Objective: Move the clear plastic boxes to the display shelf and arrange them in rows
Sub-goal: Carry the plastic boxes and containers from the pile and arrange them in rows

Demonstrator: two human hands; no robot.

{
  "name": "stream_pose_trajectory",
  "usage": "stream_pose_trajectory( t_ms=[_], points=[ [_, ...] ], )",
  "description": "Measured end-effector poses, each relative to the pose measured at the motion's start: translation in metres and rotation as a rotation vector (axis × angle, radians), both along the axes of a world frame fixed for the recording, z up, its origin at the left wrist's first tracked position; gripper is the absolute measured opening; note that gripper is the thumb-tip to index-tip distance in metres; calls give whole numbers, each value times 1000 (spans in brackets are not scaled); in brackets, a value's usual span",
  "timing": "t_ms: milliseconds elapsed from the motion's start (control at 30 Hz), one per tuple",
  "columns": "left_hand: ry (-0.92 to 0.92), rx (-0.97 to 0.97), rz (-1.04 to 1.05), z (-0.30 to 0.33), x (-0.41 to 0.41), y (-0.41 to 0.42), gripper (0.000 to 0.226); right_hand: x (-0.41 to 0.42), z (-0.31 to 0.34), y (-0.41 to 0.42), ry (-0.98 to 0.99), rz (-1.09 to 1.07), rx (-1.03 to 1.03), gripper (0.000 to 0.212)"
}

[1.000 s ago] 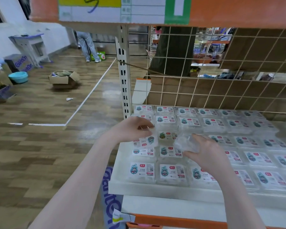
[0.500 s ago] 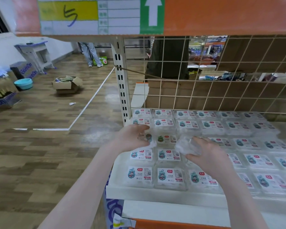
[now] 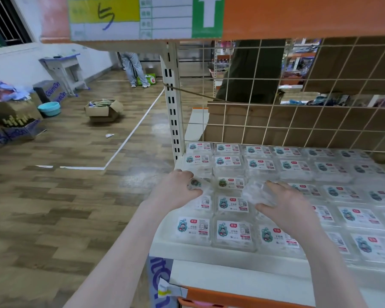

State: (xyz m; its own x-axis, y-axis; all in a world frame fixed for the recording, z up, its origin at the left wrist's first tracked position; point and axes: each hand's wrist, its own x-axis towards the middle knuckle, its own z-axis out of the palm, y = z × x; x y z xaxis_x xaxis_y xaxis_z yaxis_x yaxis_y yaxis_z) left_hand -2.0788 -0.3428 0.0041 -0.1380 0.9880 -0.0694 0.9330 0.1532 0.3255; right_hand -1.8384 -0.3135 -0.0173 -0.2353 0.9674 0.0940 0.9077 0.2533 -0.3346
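Two bare hands reach over the white display shelf, where clear plastic boxes with printed labels lie flat in rows, side by side, from the front lip back to the wire grid. The left hand is curled around one box in the left column, third row from the back, thumb along its near edge. The right hand grips another clear box, tilted and held just above the rows, fingers wrapped over its top. On the wood floor to the left sit an open cardboard carton and a blue basin.
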Motion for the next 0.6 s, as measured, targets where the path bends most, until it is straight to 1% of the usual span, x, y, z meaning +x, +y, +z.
stream_pose_trajectory(
  t_ms=[133, 200, 333, 433, 600],
  points=[
    [1, -34, 10, -1, 0, -3, 36, 1, -4, 1, 26, 0, 18, 44],
    [-2, -72, -26, 2, -2, -4, 42, 1, -4, 1, 24, 7, 24, 45],
    [8, -124, -194, 10, -8, -5, 66, 2, -4, 1, 11, 16, 27, 47],
    [7, -151, -235, 10, -11, -5, 66, 1, -3, 0, 24, 16, 13, 50],
    [190, -143, -245, 6, -9, -6, 73, 2, -2, 0, 9, 26, 19, 53]
  ],
)
